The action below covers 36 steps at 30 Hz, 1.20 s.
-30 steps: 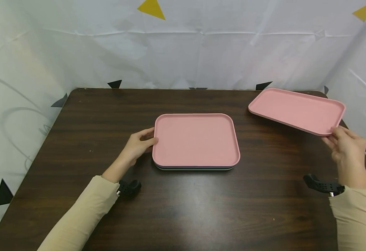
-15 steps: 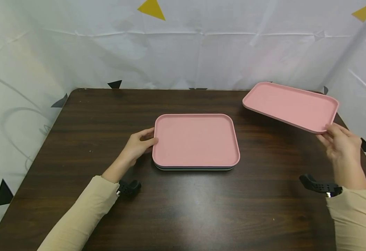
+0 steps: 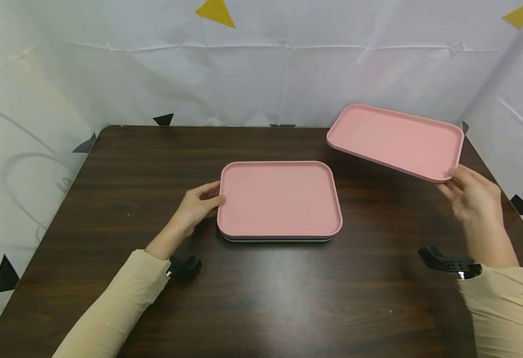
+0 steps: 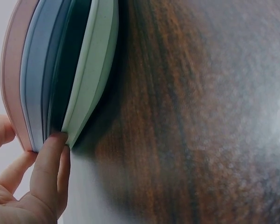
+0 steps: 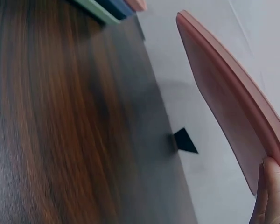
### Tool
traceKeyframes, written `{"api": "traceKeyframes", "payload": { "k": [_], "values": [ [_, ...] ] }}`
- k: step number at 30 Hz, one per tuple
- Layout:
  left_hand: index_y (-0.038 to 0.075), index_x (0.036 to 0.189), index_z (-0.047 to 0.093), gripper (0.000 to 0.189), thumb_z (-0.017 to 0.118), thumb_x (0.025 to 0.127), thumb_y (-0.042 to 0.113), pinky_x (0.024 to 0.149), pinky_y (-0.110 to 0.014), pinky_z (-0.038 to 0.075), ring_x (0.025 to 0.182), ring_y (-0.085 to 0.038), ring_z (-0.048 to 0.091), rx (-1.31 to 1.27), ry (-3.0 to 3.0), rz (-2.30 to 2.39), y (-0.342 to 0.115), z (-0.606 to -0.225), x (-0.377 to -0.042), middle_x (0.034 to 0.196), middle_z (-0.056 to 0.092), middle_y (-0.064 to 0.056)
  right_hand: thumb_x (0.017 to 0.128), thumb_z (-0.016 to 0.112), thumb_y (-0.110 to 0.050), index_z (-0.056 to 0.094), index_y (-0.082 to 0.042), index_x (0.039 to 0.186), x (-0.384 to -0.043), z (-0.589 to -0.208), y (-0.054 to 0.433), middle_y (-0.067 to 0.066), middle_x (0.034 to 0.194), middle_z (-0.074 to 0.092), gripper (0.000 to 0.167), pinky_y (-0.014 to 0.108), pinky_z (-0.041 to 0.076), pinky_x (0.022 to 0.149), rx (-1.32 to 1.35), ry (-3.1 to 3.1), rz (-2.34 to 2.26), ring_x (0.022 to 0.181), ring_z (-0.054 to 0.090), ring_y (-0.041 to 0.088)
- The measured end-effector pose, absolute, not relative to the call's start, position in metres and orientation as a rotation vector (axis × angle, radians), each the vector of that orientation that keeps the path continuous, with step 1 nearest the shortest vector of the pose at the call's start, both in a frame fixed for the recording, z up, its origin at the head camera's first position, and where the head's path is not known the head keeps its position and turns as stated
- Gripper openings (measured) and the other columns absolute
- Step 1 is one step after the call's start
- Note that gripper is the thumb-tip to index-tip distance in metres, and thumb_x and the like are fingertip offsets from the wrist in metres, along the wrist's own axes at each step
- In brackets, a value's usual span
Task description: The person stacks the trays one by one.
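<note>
A stack of rectangular trays sits mid-table with a pink tray (image 3: 281,199) on top. Seen from the side in the left wrist view, a blue tray (image 4: 37,79), a dark green tray (image 4: 74,60) and a light green tray (image 4: 94,70) lie under it. My left hand (image 3: 195,206) holds the stack's left edge, thumb at the top rim and fingers along the sides. Raised over the far right of the table is another pink tray (image 3: 397,141), tilted. My right hand (image 3: 478,201) pinches its near right corner; its underside shows in the right wrist view.
The dark wooden table (image 3: 279,303) ends at a white sheet (image 3: 261,79) that hangs behind it and along both sides. Black and yellow triangles mark the sheet. Both wrists wear black straps.
My right hand has carried the raised pink tray left and away from me, a little higher in view. The left hand and the stack have stayed where they were.
</note>
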<state>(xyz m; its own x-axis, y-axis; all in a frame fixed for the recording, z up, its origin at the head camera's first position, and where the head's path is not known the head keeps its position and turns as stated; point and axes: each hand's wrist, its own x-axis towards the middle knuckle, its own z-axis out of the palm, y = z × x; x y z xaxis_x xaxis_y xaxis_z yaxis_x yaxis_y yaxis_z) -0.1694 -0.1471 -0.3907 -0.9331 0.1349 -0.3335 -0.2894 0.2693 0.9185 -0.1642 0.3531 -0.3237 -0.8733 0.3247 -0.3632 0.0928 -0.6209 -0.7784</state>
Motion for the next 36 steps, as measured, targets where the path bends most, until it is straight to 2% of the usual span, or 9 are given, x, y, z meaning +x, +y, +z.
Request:
{"api": "traceKeyframes", "payload": {
  "k": [8,18,27,36],
  "values": [
    [0.007,0.145,0.04,0.055,0.058,0.094,0.013,0.097,-0.036,0.053,0.122,-0.03,0.055,-0.136,2.196,1.714,-0.146,-0.391,-0.169,0.142,0.047,-0.02,0.086,0.063,0.007,0.07,-0.004,0.088,-0.163,-0.319,0.335,0.005,0.08,0.064,0.014,0.027,0.061,0.061,-0.637,-1.385,2.623,0.068,0.069,0.017],
    [0.007,0.145,0.039,0.055,0.058,0.094,0.013,0.096,-0.035,0.054,0.121,-0.029,0.056,-0.132,2.193,1.711,-0.146,-0.393,-0.169,0.143,0.047,-0.02,0.089,0.057,0.01,0.07,-0.002,0.089,-0.164,-0.318,0.317,0.006,0.084,0.061,0.017,0.027,0.061,0.061,-0.511,-1.379,2.73,0.068,0.068,0.019],
    [0.007,0.146,0.038,0.055,0.058,0.095,0.013,0.097,-0.036,0.053,0.123,-0.031,0.054,-0.136,2.19,1.702,-0.146,-0.391,-0.168,0.144,0.046,-0.019,0.089,0.057,0.009,0.071,-0.003,0.09,-0.161,-0.317,0.299,0.004,0.092,0.059,0.018,0.025,0.061,0.061,-0.416,-1.464,2.753,0.068,0.067,0.017],
    [0.006,0.146,0.039,0.055,0.058,0.094,0.013,0.096,-0.035,0.054,0.123,-0.031,0.054,-0.123,2.181,1.714,-0.147,-0.39,-0.168,0.144,0.046,-0.02,0.09,0.056,0.009,0.073,-0.003,0.09,-0.159,-0.316,0.281,0.005,0.085,0.065,0.021,0.025,0.061,0.061,-0.345,-1.509,2.808,0.07,0.07,0.017]
  ]
}}
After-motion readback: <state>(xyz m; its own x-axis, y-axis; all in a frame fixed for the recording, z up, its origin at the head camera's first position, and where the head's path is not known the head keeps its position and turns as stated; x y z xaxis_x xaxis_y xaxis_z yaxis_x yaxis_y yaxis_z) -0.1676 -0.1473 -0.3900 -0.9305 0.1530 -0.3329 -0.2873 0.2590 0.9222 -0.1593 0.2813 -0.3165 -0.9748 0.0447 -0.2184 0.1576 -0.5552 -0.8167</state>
